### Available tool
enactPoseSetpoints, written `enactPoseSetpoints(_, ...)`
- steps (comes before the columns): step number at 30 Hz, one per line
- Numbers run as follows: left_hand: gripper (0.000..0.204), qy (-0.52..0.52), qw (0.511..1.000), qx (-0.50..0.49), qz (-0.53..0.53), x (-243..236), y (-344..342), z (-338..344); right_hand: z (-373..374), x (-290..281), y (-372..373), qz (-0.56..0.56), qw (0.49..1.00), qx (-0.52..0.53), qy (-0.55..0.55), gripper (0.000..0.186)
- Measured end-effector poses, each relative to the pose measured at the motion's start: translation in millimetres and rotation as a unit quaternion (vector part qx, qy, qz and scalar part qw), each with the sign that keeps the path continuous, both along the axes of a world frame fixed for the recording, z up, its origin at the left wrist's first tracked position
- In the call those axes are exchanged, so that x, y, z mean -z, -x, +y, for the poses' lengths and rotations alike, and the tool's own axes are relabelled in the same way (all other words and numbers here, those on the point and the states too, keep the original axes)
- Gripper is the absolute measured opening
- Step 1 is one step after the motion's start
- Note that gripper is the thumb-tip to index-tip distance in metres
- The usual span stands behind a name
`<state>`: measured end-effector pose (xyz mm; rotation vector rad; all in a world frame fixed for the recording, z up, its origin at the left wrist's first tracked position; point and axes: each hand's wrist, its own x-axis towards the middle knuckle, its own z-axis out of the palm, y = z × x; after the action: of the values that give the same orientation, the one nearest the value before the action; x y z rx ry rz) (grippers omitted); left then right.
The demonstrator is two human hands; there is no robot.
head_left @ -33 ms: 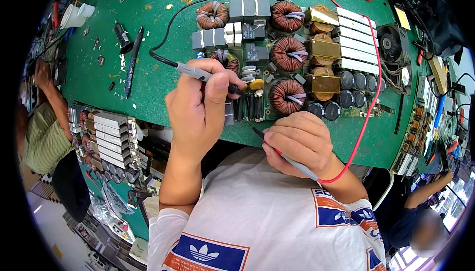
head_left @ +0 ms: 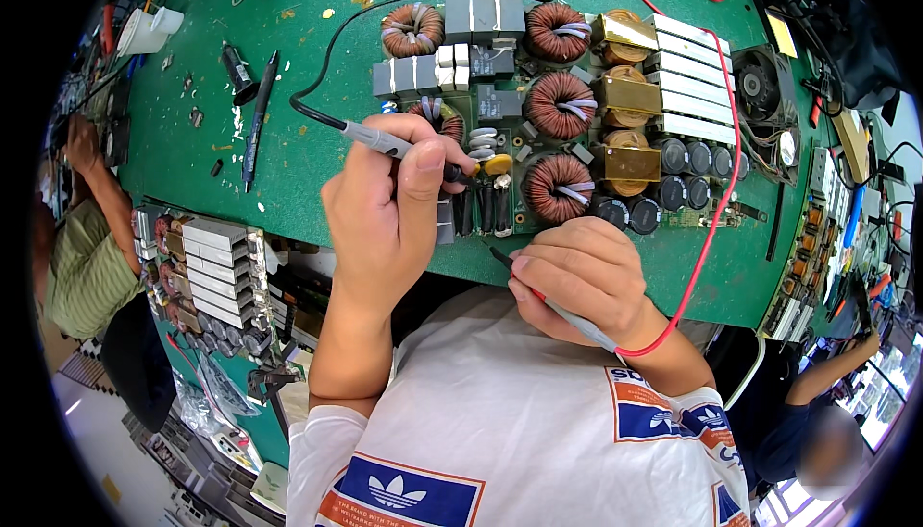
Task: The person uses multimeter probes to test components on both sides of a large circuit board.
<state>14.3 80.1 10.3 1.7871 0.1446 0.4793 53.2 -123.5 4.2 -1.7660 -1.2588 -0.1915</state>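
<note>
My left hand [head_left: 385, 210] is closed around a grey test probe [head_left: 375, 139] with a black lead. Its dark tip points at the lower left of a large power circuit board [head_left: 520, 212], beside yellow disc parts [head_left: 498, 164]; whether it touches is hard to tell. Below the board's near edge, my right hand [head_left: 588, 272] grips a second test probe [head_left: 588, 329], red and grey with a red lead. That probe's black tip points up and left, apart from the board. The board carries copper-wound coils [head_left: 560, 106], yellow-wrapped transformers [head_left: 630, 97], silver heatsinks [head_left: 687, 80] and black capacitors [head_left: 673, 155].
A black pen [head_left: 259, 123] and a short dark cylinder [head_left: 238, 72] lie left on the green table [head_left: 308, 181]. A fan [head_left: 760, 85] stands right of the heatsinks. Another board [head_left: 216, 272] sits at lower left. The red lead [head_left: 734, 133] crosses the board. Co-workers' arms [head_left: 113, 210] show at both sides.
</note>
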Motion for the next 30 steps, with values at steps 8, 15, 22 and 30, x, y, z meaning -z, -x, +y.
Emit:
enactPoseSetpoints(8, 0.022, 0.015, 1.000, -0.005, -0.023, 2.7, 2.8, 0.5, 0.8, -0.8, 0.1, 0.000, 1.000, 0.001, 0.002, 0.032)
enactPoseSetpoints(15, 0.021, 0.013, 0.999, 0.007, -0.028, 2.2, 1.7, 0.9, 1.2, -0.2, 0.1, -0.001, 1.000, 0.005, -0.002, 0.031)
enactPoseSetpoints(22, 0.022, 0.015, 1.000, 0.000, -0.005, 0.3, -0.6, 1.5, 1.4, 0.1, 0.2, 0.000, 1.000, 0.005, -0.005, 0.030)
enactPoseSetpoints(30, 0.021, 0.039, 0.999, -0.006, -0.005, 1.9, -2.7, -0.6, -0.6, 0.1, 0.9, 0.000, 1.000, 0.003, 0.013, 0.028)
